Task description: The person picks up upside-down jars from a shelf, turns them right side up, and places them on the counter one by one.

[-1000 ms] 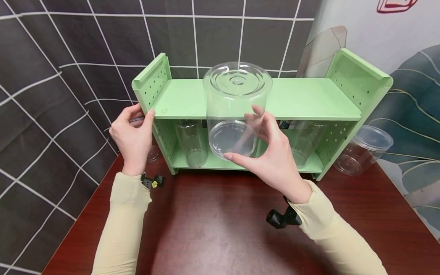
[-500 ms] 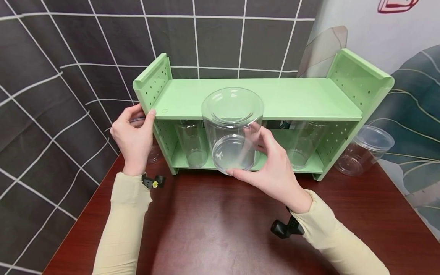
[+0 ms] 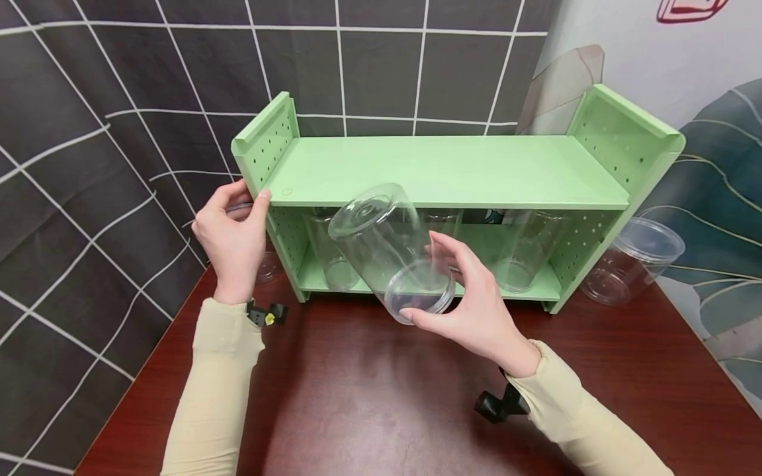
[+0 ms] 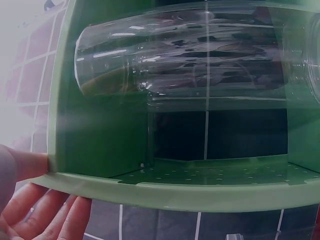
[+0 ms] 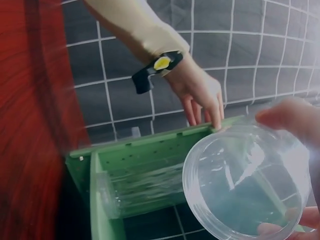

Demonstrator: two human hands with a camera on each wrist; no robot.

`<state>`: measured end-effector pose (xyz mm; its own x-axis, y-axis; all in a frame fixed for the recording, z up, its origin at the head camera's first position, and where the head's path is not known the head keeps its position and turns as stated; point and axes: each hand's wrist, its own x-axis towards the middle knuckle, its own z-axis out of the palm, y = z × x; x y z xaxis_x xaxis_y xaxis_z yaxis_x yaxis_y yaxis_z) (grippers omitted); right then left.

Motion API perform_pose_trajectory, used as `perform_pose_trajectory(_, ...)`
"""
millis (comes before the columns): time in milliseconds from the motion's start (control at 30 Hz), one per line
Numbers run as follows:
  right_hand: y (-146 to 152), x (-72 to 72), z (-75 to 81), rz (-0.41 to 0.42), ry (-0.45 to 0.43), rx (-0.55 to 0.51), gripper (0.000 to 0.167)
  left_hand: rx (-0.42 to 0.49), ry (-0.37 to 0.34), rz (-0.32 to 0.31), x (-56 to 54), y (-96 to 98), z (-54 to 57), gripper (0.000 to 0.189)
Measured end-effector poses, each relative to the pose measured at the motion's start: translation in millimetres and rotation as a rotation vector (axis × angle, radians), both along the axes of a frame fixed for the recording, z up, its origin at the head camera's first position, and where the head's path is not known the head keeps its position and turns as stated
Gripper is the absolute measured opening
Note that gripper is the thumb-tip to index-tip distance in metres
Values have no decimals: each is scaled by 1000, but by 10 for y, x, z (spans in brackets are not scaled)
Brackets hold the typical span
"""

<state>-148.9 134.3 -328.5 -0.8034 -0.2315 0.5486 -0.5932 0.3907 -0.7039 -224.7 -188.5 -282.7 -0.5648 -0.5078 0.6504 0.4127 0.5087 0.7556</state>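
My right hand grips a clear plastic jar round its lower-right end, thumb in front and fingers behind. The jar leans with its ringed base up to the left, held in front of the green shelf. In the right wrist view the jar's round, see-through end faces the camera. My left hand pinches the front edge of the shelf's left side panel. The left wrist view shows the thumb on one face of that green panel and the fingers on the other.
Inside the lower shelf level stand clear jars at left, at right and partly hidden in the middle. A wide lidded jar stands on the dark red table right of the shelf. Another clear container sits at its left.
My right hand has lowered the jar from in front of the top shelf and tipped its base toward the left. My left hand has stayed at the shelf panel.
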Motion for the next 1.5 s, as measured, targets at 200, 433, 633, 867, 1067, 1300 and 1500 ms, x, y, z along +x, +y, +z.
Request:
perform_pose_trajectory(200, 46, -2, -88, 10, 3, 45, 96, 16, 31, -26, 2, 3, -49, 27)
perform_pose_trajectory(433, 92, -12, -174, -2, 32, 89, 94, 31, 82, -131, 154, 59, -182, 52)
perform_pose_trajectory(633, 114, -5, -208, -2, 11, 102, 91, 66, 211, -161, 463, 299, -161, 55)
perform_pose_trajectory(867, 115, -4, -271, 9, -47, 100, 88, -225, 419, -295, 683, 582, -303, 51)
perform_pose_trajectory(1067, 114, -21, -323, 3, -44, 119, 83, -523, 422, -441, 714, 672, -553, 67)
perform_pose_trajectory(1300, 117, -15, -329, -5, -69, 129, 77, -757, 238, -594, 735, 725, -741, 87)
perform_pose_trajectory(1500, 110, 14, -296, -16, -98, 148, 72, -895, 91, -598, 729, 717, -870, 102)
